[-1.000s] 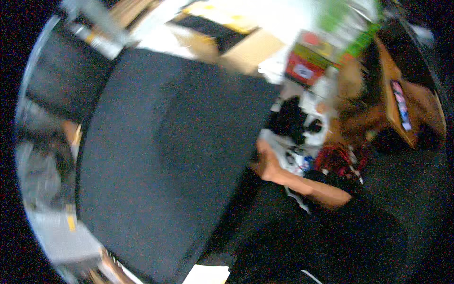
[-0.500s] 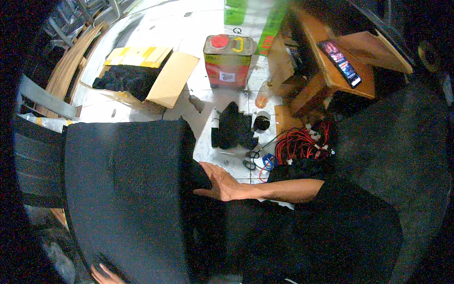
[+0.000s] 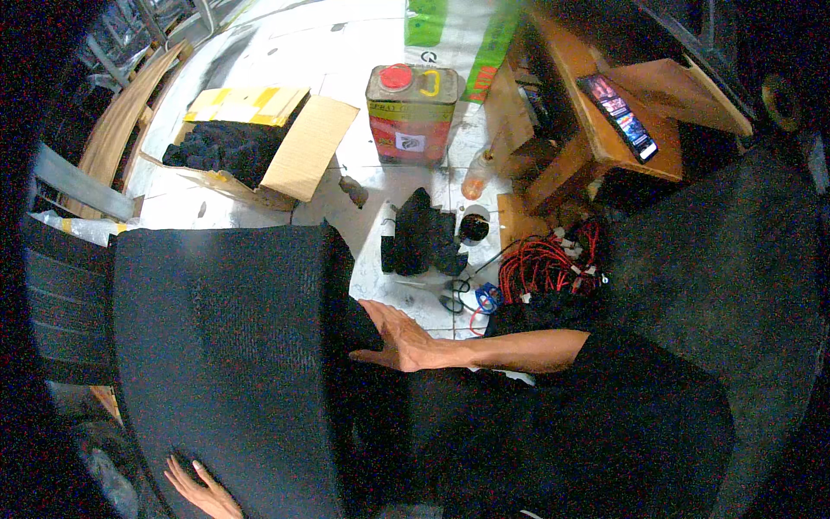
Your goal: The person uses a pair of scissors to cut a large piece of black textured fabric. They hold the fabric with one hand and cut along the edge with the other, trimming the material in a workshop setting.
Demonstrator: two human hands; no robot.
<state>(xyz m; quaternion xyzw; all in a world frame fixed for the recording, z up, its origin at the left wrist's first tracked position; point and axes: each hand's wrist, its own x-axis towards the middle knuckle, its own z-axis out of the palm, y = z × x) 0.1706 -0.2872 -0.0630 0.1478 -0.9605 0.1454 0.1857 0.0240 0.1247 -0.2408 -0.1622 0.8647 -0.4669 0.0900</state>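
A large black fabric-covered cushion, like a seat part, fills the left and lower left. My left hand lies flat on its top near the lower edge, fingers stretched out. Against the cushion's right side rests my right hand, thumb apart from the fingers. Its fingertips partly disappear against the dark side, but I see nothing held in it. The right forearm reaches in from a black sleeve on the right.
Beyond the cushion stand an open cardboard box of black material and a red metal can. Black pieces, a small dark cup, a bottle and red wires lie nearer. A phone rests on a wooden stand.
My left hand has slid up and further onto the cushion, so more of it shows. The right hand stays at the cushion's side. The whole view has shifted slightly.
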